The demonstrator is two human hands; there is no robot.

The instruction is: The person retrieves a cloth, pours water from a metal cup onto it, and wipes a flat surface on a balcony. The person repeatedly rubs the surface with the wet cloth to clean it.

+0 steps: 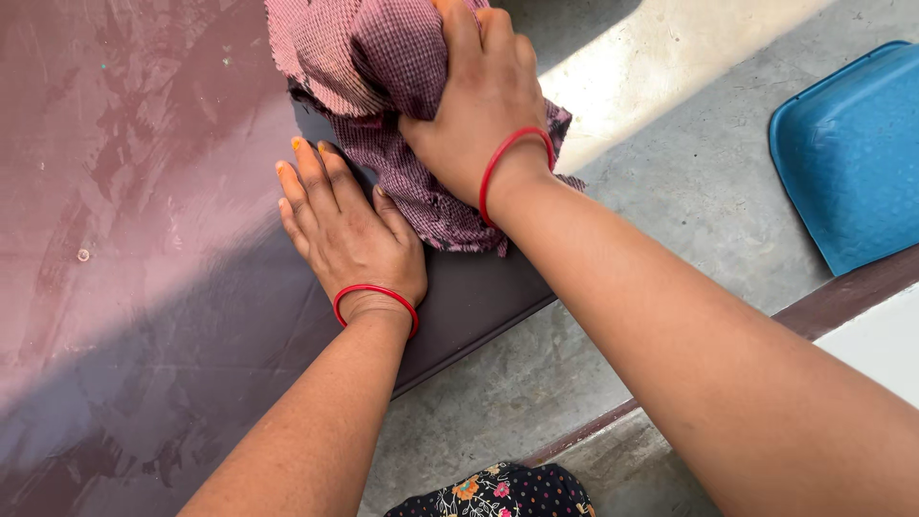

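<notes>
Wiping step in hand: right hand (483, 105) clenched around a bunched checked maroon cloth (383, 86) pressed onto the dark slab (469, 297), left hand (345, 225) open flat just beside it, bracing; next stroke likely needs firm, even pressure.

Daylight, bright, hard sun. Diagonal shadow edge crosses the maroon painted slab (144, 191): upper left lit and washed pale, lower part in shade, bluish. Sunlit patch on the grey concrete floor (661, 57) near top is close to blown out. Soft sheen on the blue plastic tub (852, 153). Focus sharp mid-frame; near forearm at lower right slightly soft. No obvious edge distortion.
</notes>
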